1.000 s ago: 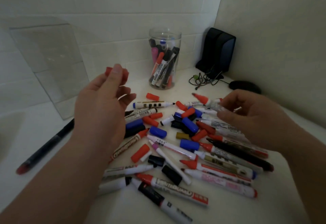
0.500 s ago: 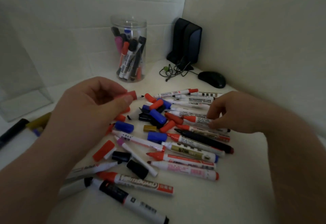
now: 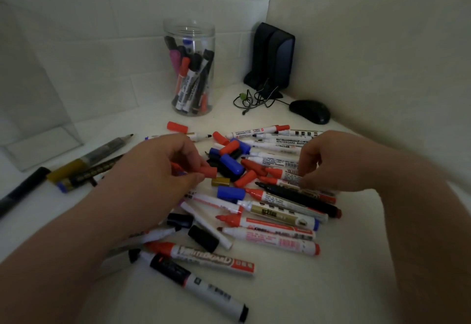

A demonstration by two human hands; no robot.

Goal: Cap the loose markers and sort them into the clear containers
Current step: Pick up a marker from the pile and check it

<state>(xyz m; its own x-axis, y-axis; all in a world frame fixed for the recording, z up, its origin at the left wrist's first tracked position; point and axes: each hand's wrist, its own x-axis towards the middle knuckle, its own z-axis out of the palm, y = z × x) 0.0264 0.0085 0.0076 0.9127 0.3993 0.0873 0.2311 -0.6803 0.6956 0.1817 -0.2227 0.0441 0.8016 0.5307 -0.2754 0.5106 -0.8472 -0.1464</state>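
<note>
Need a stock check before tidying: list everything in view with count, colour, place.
jar: one, clear, back by the wall
markers in jar: several, black, red, pink and blue caps
loose markers: many, mostly white barrels, piled mid-table
loose caps: several, red, blue, black, one gold, in pile
side markers: a few, gold, grey, black, left of pile
clear box: one, far left
speakers: seemingly two, black, back corner
cable: one, black, by the speakers
mouse: one, black, right of cable
table: one, white
left hand: one, pinches a red cap
right hand: one, fingers curled onto the pile's right side; grip unclear
</note>
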